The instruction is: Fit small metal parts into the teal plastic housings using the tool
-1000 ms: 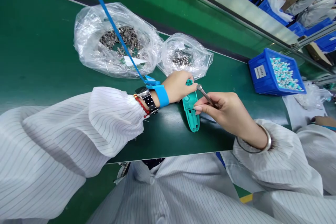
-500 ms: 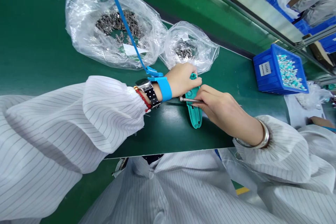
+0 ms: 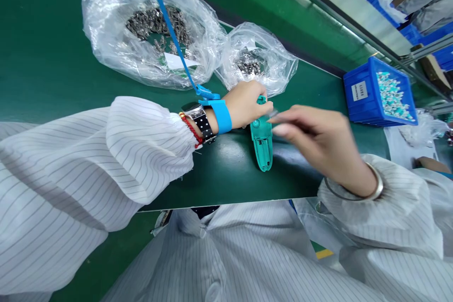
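Observation:
My left hand is closed on the upper end of a long teal plastic housing, partly covering it. The housing's hollow inside faces up, with slots and small dark parts at its lower end. To its right is my right hand, blurred by motion. Its thumb and forefinger are apart, close to the housing's edge, and I see nothing between them. A blue strap with a cord circles my left wrist.
Beyond my hands lie a large clear bag and a smaller clear bag, both with small metal parts. A blue bin of teal-and-white pieces stands at the right. The bench edge runs in front of me.
The metal rod that my right hand held over the housing no longer shows in it. My right hand has moved right and its fingers have parted. My left hand stays on the housing.

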Demonstrator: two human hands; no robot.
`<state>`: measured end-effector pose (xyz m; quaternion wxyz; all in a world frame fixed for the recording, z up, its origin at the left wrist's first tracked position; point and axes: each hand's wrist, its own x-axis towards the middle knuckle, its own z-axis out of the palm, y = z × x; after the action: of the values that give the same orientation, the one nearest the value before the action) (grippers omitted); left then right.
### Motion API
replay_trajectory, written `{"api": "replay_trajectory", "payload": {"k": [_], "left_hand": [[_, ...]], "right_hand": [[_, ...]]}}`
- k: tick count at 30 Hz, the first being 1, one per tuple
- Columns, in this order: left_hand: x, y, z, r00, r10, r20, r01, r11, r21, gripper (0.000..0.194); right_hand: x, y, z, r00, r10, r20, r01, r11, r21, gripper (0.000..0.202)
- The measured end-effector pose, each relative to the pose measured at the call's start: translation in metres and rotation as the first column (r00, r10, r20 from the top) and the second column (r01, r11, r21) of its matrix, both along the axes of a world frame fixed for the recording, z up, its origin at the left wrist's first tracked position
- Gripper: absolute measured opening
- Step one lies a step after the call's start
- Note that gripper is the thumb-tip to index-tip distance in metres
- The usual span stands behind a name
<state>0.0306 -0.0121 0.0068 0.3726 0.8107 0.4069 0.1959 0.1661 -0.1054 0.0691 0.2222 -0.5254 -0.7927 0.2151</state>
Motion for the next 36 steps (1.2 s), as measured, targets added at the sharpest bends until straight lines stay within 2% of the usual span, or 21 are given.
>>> {"api": "replay_trajectory", "payload": {"k": [1, 2, 4, 6, 9, 15, 23, 26, 27, 29, 31, 33, 36], "left_hand": [[0.0, 0.0, -0.001, 1.0, -0.001, 0.007, 0.001, 1.0, 0.009, 0.018], [-0.001, 0.0, -0.001, 1.0, -0.005, 0.02, 0.004, 1.0, 0.017, 0.019], [-0.001, 0.0, -0.003, 0.999, -0.013, 0.044, 0.012, 1.0, 0.021, 0.02], [-0.002, 0.001, -0.005, 0.999, -0.015, 0.049, 0.014, 1.0, 0.015, 0.02], [-0.002, 0.002, -0.005, 1.0, -0.015, 0.028, 0.014, 1.0, 0.017, 0.021], [-0.001, 0.0, 0.0, 0.999, -0.007, -0.038, 0.007, 1.0, 0.01, 0.023], [-0.002, 0.0, 0.0, 1.0, -0.003, -0.005, 0.003, 1.0, -0.004, 0.021], [-0.002, 0.001, -0.003, 1.0, -0.008, -0.005, 0.008, 1.0, 0.029, 0.022], [-0.002, 0.001, -0.004, 1.0, -0.006, -0.004, 0.007, 0.999, 0.041, 0.023], [-0.002, 0.001, -0.004, 1.0, -0.002, -0.002, 0.002, 0.998, 0.061, 0.023], [-0.001, 0.0, -0.003, 1.0, 0.009, -0.022, -0.007, 0.998, 0.065, 0.024], [-0.001, -0.001, 0.0, 0.997, 0.015, -0.07, -0.012, 0.999, 0.049, 0.024], [0.0, -0.002, 0.005, 0.991, 0.006, -0.135, -0.003, 1.0, 0.023, 0.025]], "right_hand": [[-0.002, -0.001, 0.005, 0.984, -0.114, -0.136, 0.119, 0.992, 0.032, 0.023], [-0.006, -0.001, 0.01, 0.931, -0.225, -0.287, 0.25, 0.967, 0.054, 0.033], [-0.014, -0.002, 0.014, 0.758, -0.354, -0.548, 0.463, 0.884, 0.07, 0.046], [-0.024, -0.001, 0.011, 0.645, -0.415, -0.642, 0.595, 0.799, 0.081, 0.051], [-0.035, 0.001, 0.0, 0.611, -0.484, -0.627, 0.688, 0.716, 0.118, 0.054], [-0.037, 0.005, -0.01, 0.587, -0.508, -0.63, 0.726, 0.675, 0.132, 0.055], [-0.044, 0.006, -0.008, 0.553, -0.528, -0.645, 0.73, 0.68, 0.07, 0.048], [-0.048, 0.007, -0.007, 0.577, -0.501, -0.645, 0.71, 0.698, 0.094, 0.049], [-0.05, 0.007, -0.008, 0.596, -0.484, -0.641, 0.696, 0.709, 0.112, 0.051], [-0.052, 0.007, -0.01, 0.621, -0.365, -0.694, 0.637, 0.751, 0.175, 0.05], [-0.055, 0.008, -0.015, 0.579, -0.187, -0.793, 0.577, 0.782, 0.237, 0.042], [-0.059, 0.009, -0.02, 0.505, -0.055, -0.861, 0.554, 0.786, 0.275, 0.034], [-0.063, 0.009, -0.028, 0.485, -0.046, -0.874, 0.588, 0.756, 0.287, 0.031]]}}
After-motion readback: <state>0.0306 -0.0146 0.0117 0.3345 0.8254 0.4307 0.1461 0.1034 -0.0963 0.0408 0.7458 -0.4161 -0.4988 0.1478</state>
